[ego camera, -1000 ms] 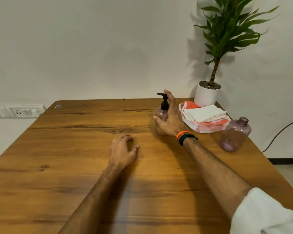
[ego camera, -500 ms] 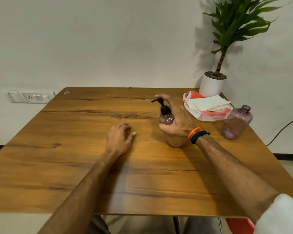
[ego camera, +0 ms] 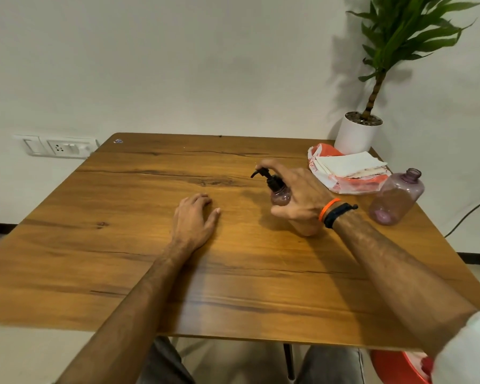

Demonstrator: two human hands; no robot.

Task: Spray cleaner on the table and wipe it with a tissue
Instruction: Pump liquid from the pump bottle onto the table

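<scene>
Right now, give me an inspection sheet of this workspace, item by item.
Surface: wooden table, dry, no spray or wipe marks seen.
Job's things: pump bottle upright, nozzle pointing left; tissues stacked on an orange and white bag.
Clutter: open purple bottle, no cap.
Hands: right hand wraps the pump bottle, finger on the pump; left hand flat on the table.
Cables: black cable at far right.
Surroundings: potted plant, wall socket.

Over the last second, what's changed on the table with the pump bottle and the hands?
The right hand, gripping the pump bottle throughout, pulled it away from the tissue pack toward the person and the middle of the table, index finger over the pump head. The left hand stayed flat on the wood; the empty bottle and plant pot didn't move.
</scene>
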